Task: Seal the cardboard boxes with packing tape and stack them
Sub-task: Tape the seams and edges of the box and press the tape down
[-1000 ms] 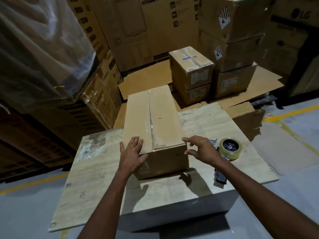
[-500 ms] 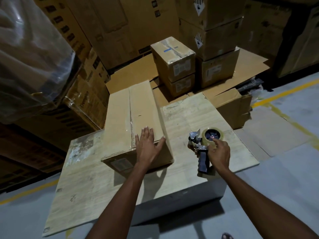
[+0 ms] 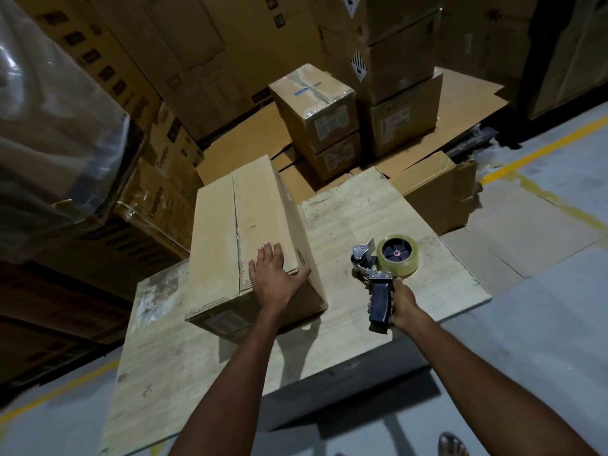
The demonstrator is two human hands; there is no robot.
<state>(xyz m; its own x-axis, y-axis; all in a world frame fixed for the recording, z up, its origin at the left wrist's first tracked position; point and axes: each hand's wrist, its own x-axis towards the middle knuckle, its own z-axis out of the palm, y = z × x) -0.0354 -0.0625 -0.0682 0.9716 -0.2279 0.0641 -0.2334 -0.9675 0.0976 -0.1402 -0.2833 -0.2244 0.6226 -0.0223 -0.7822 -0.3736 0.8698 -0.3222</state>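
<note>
- The long cardboard box (image 3: 250,225) lies on the pale work board (image 3: 362,212), toward the board's 10 o'clock side. Its long axis runs from 6 to 12 o'clock, and its flaps are closed, with a seam down the middle of the top.
- The left hand (image 3: 274,279) lies flat on the box's top near the 5 o'clock corner — fingers straight, thumb spread over the right edge, grasping nothing.
- The right hand (image 3: 403,301) is clenched round the dark handle of the tape dispenser (image 3: 378,281), at 3 o'clock of the box and apart from it.
- The dispenser's tape roll (image 3: 397,256) sits at the 12 o'clock end of the tool, over the board; I cannot tell whether it touches the board.
- At 12 o'clock beyond the board, two smaller taped boxes (image 3: 316,106) stand one on the other on flattened cardboard.
- At 2 o'clock a crumpled open box (image 3: 434,192) sits just beside the board's edge.
- Large cartons (image 3: 204,44) fill the background, and a yellow line (image 3: 533,149) crosses the grey floor at 2 o'clock.
</note>
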